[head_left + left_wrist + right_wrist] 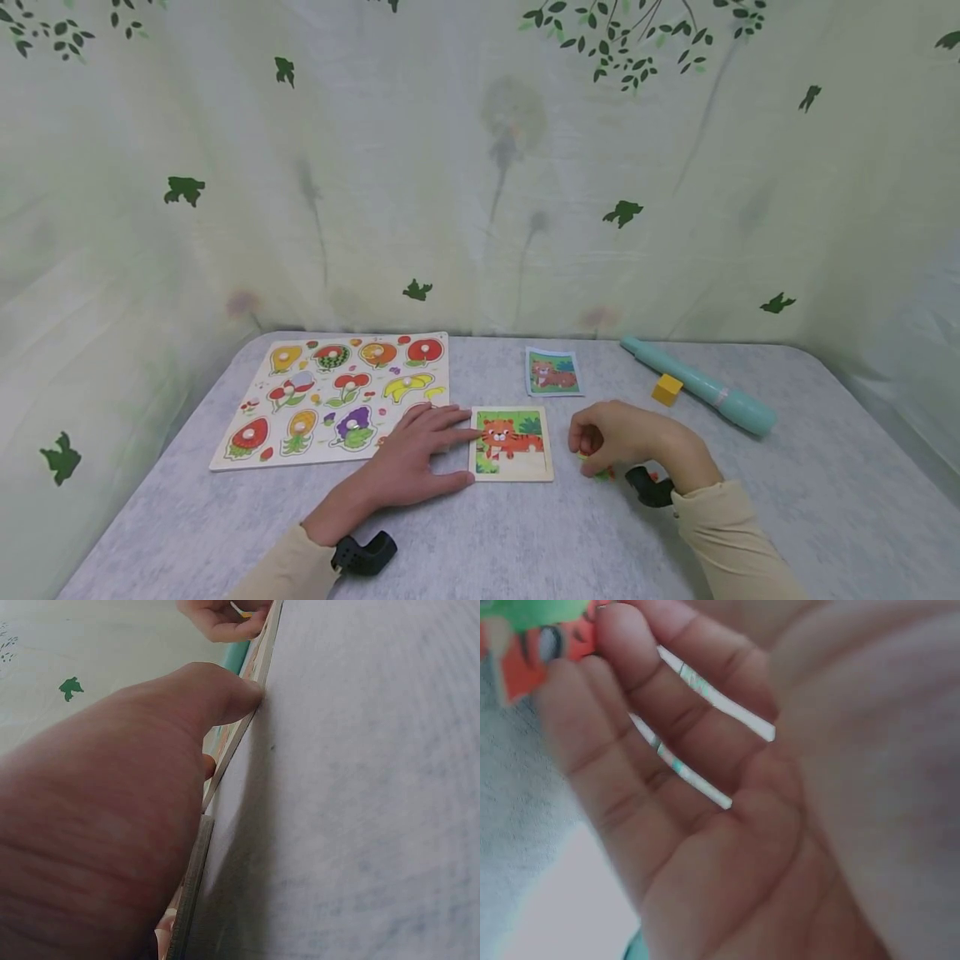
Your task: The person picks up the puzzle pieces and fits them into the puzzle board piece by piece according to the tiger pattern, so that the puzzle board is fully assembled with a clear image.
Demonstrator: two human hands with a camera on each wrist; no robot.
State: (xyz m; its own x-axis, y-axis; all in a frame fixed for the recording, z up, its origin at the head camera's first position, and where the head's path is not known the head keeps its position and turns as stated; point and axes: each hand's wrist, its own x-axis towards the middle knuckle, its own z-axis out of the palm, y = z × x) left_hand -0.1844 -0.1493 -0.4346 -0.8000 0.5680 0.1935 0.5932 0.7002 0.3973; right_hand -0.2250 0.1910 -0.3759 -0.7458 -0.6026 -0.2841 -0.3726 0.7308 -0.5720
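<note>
A square wooden tiger puzzle (512,467) lies in the middle of the table, with bare wood along its lower right. My left hand (420,454) rests at its left side, fingers extended. One fingertip touches the picture and the thumb is at the lower left corner; the left wrist view shows that thumb (225,694) against the board's edge. To the right of the board, my right hand (618,437) pinches an orange and green puzzle piece (574,634) at its curled fingertips. In the head view the hand partly covers the colourful bits under it.
A fruit knob puzzle board (330,400) lies at the left, partly under my left hand. Behind the tiger puzzle is a small tiger picture card (553,372). A yellow cube (667,389) sits beside a long teal tube-like object (705,387) at the back right.
</note>
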